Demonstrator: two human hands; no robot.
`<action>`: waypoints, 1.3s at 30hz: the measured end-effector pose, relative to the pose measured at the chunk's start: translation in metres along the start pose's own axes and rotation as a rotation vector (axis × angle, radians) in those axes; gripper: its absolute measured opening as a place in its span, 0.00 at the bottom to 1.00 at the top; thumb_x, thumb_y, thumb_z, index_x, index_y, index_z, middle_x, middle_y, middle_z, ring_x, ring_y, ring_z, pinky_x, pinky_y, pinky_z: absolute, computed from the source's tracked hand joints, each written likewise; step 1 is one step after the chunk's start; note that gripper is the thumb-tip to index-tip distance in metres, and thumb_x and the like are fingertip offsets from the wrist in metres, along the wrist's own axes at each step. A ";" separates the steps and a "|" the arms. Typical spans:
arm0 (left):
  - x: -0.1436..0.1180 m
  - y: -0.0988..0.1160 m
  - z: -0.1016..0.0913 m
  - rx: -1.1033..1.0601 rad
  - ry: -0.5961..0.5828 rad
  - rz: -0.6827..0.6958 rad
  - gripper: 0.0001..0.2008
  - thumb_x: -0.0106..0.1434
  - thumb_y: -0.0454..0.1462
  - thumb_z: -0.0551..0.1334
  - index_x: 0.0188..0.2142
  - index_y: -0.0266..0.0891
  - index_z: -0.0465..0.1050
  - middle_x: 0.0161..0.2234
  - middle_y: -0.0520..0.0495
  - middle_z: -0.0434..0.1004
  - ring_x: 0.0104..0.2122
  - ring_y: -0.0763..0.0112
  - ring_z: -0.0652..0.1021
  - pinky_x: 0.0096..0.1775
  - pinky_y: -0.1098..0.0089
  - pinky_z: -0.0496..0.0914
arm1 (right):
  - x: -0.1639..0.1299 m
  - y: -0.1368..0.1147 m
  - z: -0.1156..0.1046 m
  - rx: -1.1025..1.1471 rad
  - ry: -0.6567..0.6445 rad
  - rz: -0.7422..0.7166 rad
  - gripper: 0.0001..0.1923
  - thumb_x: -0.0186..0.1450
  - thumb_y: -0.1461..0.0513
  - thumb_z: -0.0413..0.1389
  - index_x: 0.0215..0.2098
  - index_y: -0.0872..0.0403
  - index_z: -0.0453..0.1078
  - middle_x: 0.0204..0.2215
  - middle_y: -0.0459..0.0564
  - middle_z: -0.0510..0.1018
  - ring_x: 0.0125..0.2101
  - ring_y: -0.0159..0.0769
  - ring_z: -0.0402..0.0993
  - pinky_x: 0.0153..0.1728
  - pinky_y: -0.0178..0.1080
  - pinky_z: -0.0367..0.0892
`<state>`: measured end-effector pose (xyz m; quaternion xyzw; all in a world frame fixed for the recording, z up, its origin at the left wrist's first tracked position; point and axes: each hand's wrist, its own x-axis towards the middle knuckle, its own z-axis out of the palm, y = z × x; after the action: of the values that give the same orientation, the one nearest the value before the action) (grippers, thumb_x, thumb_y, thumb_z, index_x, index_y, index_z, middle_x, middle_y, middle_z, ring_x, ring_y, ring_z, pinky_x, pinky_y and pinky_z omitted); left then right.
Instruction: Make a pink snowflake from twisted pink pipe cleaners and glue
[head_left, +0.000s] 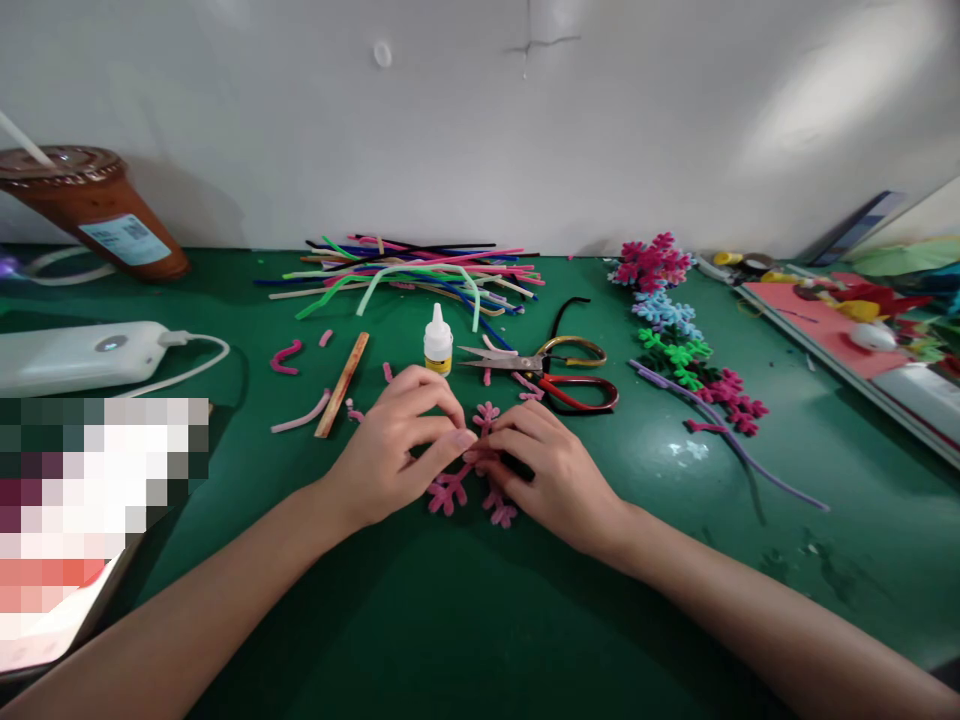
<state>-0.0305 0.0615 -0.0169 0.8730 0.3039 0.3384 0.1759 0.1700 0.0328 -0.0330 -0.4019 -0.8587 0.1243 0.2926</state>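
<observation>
Green table (480, 620) against white wall (600, 120) (cracked) — both hands (397, 440) pinch pink snowflake (450, 492)

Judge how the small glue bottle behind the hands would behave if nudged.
The glue bottle stands upright, tall for its narrow base, so it would probably tip easily. It looks small and plastic, likely light. Its round body might roll toward the scissors.
</observation>
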 end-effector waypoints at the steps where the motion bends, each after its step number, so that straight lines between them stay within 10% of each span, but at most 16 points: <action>1: 0.000 0.000 0.000 0.014 0.002 0.006 0.15 0.66 0.35 0.55 0.25 0.38 0.74 0.32 0.47 0.75 0.41 0.64 0.68 0.47 0.60 0.64 | 0.000 0.000 0.000 -0.001 -0.001 0.001 0.08 0.67 0.64 0.52 0.35 0.57 0.72 0.35 0.52 0.75 0.37 0.37 0.67 0.42 0.43 0.66; 10: 0.001 0.000 0.001 0.064 -0.078 0.053 0.12 0.64 0.37 0.59 0.25 0.39 0.75 0.35 0.48 0.77 0.43 0.63 0.69 0.48 0.58 0.65 | -0.002 0.000 0.000 -0.026 0.000 -0.020 0.08 0.66 0.65 0.52 0.35 0.56 0.73 0.35 0.53 0.75 0.37 0.38 0.67 0.42 0.44 0.66; 17: 0.002 -0.004 0.002 0.159 0.176 -0.154 0.09 0.62 0.33 0.58 0.26 0.38 0.72 0.30 0.49 0.75 0.37 0.67 0.72 0.41 0.64 0.69 | 0.000 -0.002 -0.001 -0.032 0.001 -0.027 0.12 0.68 0.62 0.51 0.34 0.57 0.75 0.33 0.52 0.75 0.35 0.36 0.67 0.38 0.41 0.67; 25: -0.001 -0.015 0.009 0.203 -0.031 -0.214 0.03 0.59 0.35 0.61 0.30 0.40 0.74 0.35 0.49 0.76 0.41 0.63 0.72 0.52 0.52 0.61 | -0.002 -0.001 0.000 -0.076 0.007 -0.050 0.12 0.68 0.61 0.51 0.36 0.56 0.76 0.33 0.52 0.75 0.36 0.36 0.66 0.38 0.42 0.67; 39: 0.001 -0.008 0.006 0.152 0.017 -0.123 0.04 0.60 0.32 0.60 0.33 0.40 0.74 0.37 0.48 0.75 0.43 0.63 0.70 0.49 0.57 0.65 | -0.002 -0.003 -0.002 -0.194 -0.048 -0.081 0.13 0.69 0.62 0.49 0.34 0.56 0.75 0.35 0.52 0.75 0.37 0.38 0.67 0.38 0.43 0.67</action>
<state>-0.0286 0.0680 -0.0250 0.8607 0.3831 0.3103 0.1271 0.1704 0.0296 -0.0304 -0.3904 -0.8889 0.0380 0.2365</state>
